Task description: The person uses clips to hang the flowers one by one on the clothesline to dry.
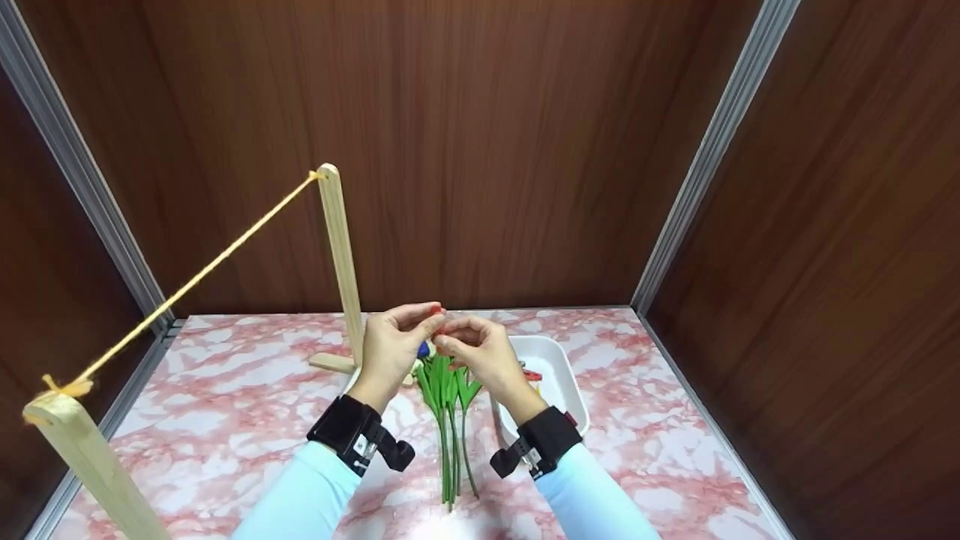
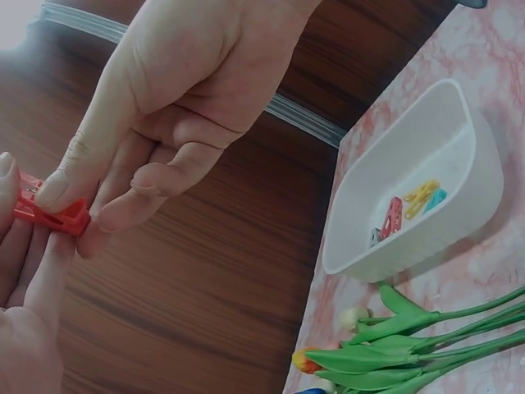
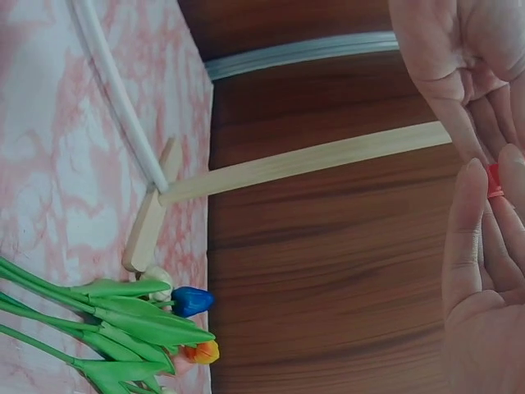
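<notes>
Above the table, both hands meet at a small red plastic clothespin [image 2: 70, 220]. My left hand [image 1: 391, 341] pinches one end between thumb and fingers. At the other end, my right hand [image 1: 486, 354] holds it with thumb and fingertips, seen at the edge of the left wrist view. Only a bit of red shows between the fingers in the right wrist view. Beneath the hands lie several artificial tulips [image 1: 446, 382] with green leaves and stems; a blue bloom [image 3: 193, 301] and an orange one [image 3: 203, 352] show.
A white tray [image 2: 480, 156] at the right contains several clothespins, red, yellow and blue among them. On the left stand two wooden posts [image 1: 341, 255] with a yellow string [image 1: 217, 262] tied between their tops. Brown wood-grain walls [image 1: 525, 150] enclose the marbled table [image 1: 637, 420].
</notes>
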The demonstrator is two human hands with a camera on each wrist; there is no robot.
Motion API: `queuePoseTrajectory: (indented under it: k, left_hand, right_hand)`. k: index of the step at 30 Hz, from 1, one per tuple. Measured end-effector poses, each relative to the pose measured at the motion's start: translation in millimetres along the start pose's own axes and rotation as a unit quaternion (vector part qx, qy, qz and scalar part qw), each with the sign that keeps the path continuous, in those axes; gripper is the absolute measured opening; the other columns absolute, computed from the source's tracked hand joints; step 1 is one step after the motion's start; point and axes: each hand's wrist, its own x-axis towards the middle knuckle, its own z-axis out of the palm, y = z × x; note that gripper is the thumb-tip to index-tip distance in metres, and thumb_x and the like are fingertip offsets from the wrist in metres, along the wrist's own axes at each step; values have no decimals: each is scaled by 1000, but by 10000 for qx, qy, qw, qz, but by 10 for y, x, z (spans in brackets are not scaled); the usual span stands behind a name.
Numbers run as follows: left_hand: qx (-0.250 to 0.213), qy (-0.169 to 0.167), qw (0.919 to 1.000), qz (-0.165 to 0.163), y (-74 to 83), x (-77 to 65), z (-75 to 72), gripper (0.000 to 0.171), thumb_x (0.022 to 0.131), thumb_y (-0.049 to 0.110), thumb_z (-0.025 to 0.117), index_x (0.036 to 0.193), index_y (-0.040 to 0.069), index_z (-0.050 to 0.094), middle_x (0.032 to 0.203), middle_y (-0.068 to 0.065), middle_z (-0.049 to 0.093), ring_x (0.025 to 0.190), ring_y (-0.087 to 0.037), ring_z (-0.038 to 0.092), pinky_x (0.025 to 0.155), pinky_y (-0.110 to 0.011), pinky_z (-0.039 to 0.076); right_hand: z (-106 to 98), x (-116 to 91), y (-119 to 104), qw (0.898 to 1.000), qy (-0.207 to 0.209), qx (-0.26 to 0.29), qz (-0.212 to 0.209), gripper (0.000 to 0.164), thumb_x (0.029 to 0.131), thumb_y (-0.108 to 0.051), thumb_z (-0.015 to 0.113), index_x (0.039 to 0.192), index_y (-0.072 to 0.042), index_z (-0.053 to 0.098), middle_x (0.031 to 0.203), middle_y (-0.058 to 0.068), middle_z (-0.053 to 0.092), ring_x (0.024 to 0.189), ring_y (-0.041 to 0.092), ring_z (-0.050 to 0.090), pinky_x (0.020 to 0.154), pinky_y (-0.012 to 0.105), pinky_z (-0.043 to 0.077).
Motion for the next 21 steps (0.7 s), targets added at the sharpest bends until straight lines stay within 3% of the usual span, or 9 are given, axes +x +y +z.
queuePoseTrajectory:
  k: [8, 11, 13, 15, 16, 18, 21]
  left_hand:
    - [239, 368, 9987, 270, 41, 70, 1, 14, 93, 6, 85, 104, -3, 84, 100, -18, 85, 78, 4, 72, 72, -13, 58]
    - [234, 445, 9982, 334, 69, 98, -42, 13, 92, 5, 86, 102, -3, 84, 98, -17, 85, 77, 4, 72, 71, -13, 57]
    - [183, 502, 9979, 363, 77, 119, -83, 13, 91, 4, 86, 102, -3, 85, 98, -17, 85, 76, 3, 72, 71, -13, 58]
    - [142, 560, 9975, 394, 78, 139, -124, 12, 90, 3, 87, 101, -1, 85, 97, -15, 85, 75, 2, 73, 71, -14, 58]
    - [114, 585, 9974, 406, 73, 147, -140, 12, 90, 3, 87, 101, -2, 85, 97, -15, 86, 75, 2, 73, 71, -14, 58]
    - [90, 611, 9972, 418, 65, 156, -166, 12, 90, 3, 87, 101, -2, 85, 95, -14, 86, 74, 2, 73, 71, -14, 59]
    - [42, 636, 9971, 412, 52, 164, -195, 13, 90, 2, 87, 102, -4, 84, 93, -12, 86, 73, 1, 73, 70, -14, 58]
  right_hand:
    - [-9, 87, -6, 9996, -132, -251, -70, 25, 100, -10, 79, 120, 4, 74, 107, 15, 84, 79, 8, 77, 67, 27, 66]
    - [-82, 165, 38, 9993, -277, -240, 40, 28, 104, -14, 74, 125, 5, 70, 105, 12, 83, 75, 8, 76, 66, 25, 65]
    - [-162, 221, 102, 9980, -264, -568, 34, 28, 105, -17, 73, 124, 3, 71, 104, 10, 82, 76, 8, 75, 67, 27, 65]
    - [-249, 270, 197, 9913, -268, -1284, -59, 24, 105, -18, 74, 119, 1, 73, 101, 9, 82, 78, 9, 73, 71, 28, 65]
    - [-286, 283, 255, 9829, -289, -1808, -182, 20, 104, -17, 75, 114, -1, 75, 101, 11, 82, 80, 9, 72, 73, 29, 64]
    - [-342, 284, 385, 9553, -446, -2889, -437, 10, 100, -11, 77, 105, -3, 79, 99, 12, 82, 84, 11, 70, 77, 30, 62]
    - [-342, 226, 591, 8978, -1084, -4193, -801, 6, 93, -1, 78, 97, -4, 81, 94, 9, 81, 86, 20, 74, 80, 34, 63]
